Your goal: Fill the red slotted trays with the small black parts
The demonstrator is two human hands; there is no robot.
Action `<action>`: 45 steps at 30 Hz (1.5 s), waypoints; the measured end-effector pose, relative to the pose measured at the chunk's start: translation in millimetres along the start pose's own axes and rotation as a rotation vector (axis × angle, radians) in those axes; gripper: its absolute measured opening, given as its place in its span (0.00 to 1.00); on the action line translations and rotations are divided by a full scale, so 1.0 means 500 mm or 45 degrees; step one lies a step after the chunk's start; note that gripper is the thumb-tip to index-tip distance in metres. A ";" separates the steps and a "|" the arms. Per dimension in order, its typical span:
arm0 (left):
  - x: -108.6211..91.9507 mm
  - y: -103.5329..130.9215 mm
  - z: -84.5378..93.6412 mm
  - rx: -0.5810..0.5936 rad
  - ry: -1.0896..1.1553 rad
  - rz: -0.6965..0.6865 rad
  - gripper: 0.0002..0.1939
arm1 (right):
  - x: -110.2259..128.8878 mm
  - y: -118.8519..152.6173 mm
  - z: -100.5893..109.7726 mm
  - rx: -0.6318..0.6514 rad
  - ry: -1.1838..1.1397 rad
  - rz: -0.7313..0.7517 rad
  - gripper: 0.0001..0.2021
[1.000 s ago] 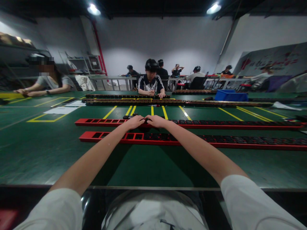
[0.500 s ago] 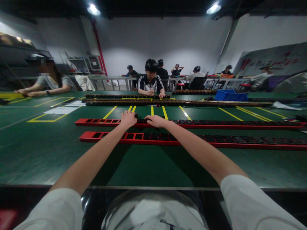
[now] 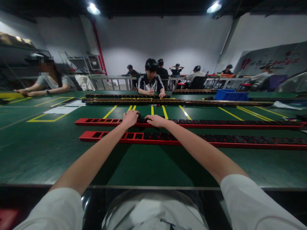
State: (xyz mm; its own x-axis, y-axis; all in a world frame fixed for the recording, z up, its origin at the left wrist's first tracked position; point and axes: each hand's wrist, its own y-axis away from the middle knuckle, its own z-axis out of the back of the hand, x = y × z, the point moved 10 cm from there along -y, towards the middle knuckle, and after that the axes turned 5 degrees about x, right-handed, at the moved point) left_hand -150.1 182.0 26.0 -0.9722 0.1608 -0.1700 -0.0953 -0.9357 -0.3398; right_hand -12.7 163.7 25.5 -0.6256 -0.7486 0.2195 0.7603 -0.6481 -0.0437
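My left hand (image 3: 130, 118) is closed around a small black square part (image 3: 139, 115), just above the far red strip (image 3: 82, 121). Close beside it on the right, my right hand (image 3: 157, 121) has its thumb and fingers bent down on a dark piece at the same strip; much of that piece is hidden. The far strip shows open square slots on the left and black square inserts (image 3: 189, 122) on the right. Beneath my forearms lies a second, nearer red strip (image 3: 87, 136), likewise part open and part filled with black inserts.
A person (image 3: 151, 80) sits across the green table (image 3: 153, 166), hands at long dark strips (image 3: 107, 101). Another person (image 3: 51, 80) leans on the table at left. A blue bin (image 3: 231, 95) stands at back right, and white paper (image 3: 61, 110) lies at left.
My left hand has shifted slightly right with the black part, closer to my right hand. My right hand stays almost where it was.
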 end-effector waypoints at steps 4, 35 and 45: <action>-0.009 0.004 0.037 -0.149 0.082 0.004 0.20 | 0.000 0.001 0.002 -0.007 -0.021 -0.006 0.17; -0.001 -0.003 0.019 -0.053 0.208 -0.001 0.15 | -0.006 -0.004 -0.004 -0.004 0.014 -0.004 0.18; -0.018 -0.006 0.005 0.070 0.066 -0.076 0.20 | -0.004 -0.005 -0.005 -0.002 0.023 0.015 0.17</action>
State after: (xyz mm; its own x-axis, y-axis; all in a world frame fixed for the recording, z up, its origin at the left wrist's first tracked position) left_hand -141.5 182.4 31.1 -0.9522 0.2318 -0.1990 -0.1661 -0.9395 -0.2997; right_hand -13.8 166.6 22.6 -0.6198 -0.7586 0.2012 0.7673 -0.6395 -0.0476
